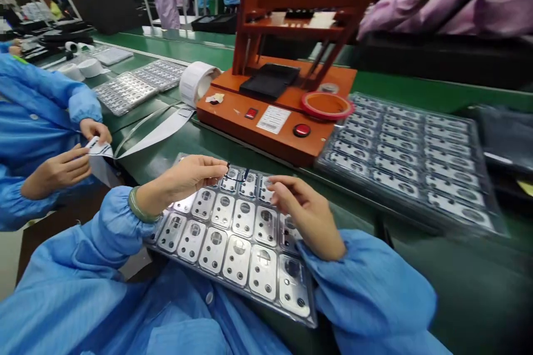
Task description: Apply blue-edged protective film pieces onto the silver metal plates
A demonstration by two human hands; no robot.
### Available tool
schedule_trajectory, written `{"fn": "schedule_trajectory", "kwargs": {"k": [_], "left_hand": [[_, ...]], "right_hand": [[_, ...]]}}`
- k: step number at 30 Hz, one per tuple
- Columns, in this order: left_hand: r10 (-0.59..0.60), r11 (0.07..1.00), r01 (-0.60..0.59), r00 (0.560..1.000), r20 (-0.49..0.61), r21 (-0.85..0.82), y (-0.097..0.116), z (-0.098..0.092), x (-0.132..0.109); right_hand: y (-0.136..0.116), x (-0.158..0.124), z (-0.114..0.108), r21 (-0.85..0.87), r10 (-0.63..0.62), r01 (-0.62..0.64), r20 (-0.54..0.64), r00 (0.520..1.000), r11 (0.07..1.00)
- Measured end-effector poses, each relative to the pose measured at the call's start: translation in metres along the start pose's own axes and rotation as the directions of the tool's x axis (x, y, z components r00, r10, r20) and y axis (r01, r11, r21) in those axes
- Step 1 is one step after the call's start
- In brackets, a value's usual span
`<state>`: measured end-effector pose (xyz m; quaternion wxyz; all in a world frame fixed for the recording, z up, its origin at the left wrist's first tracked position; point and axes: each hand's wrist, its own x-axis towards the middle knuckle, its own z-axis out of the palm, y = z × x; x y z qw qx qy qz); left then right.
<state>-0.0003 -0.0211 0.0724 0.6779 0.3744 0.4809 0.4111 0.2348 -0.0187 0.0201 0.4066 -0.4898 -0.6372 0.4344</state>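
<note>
A clear plastic tray (pixel 233 283) of silvery metal plates, each with a round window and small holes, lies before me, tilted along the table's front edge. Over its far rows, my left hand (pixel 200 171) is closed in a pinch on a thin dark strip-like piece (pixel 245 176), whose exact kind I cannot make out. My right hand (pixel 306 211) hovers above the tray's right side, thumb and forefinger apart near a plate in the far row. Nothing shows between those fingers.
Behind the tray stands an orange press machine (pixel 233 116) with a raised top and a red tape roll (pixel 327 105) on it. More trayed plates (pixel 400 150) lie right. At left, a co-worker's hands (pixel 62 169) hold a label strip (pixel 158 133) near a label roll (pixel 197 83).
</note>
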Motion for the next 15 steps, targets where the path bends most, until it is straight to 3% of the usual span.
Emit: {"fn": "schedule_trajectory", "kwargs": {"k": [5,10,15], "left_hand": [[-0.108,0.991,0.095,0.984,0.139,0.093,-0.010,0.021,0.027],[-0.169,0.985,0.158,0.970,0.175,0.075,-0.016,0.032,0.035],[-0.179,0.983,0.167,0.969,0.173,0.080,-0.012,0.039,0.040]], "right_hand": [[0.002,0.004,-0.010,0.062,0.005,-0.017,0.186,0.983,0.998],[0.009,0.005,-0.015,0.216,0.099,-0.138,0.182,0.978,0.967],[0.014,0.010,-0.015,0.274,0.087,-0.144,0.210,0.974,0.951]]}}
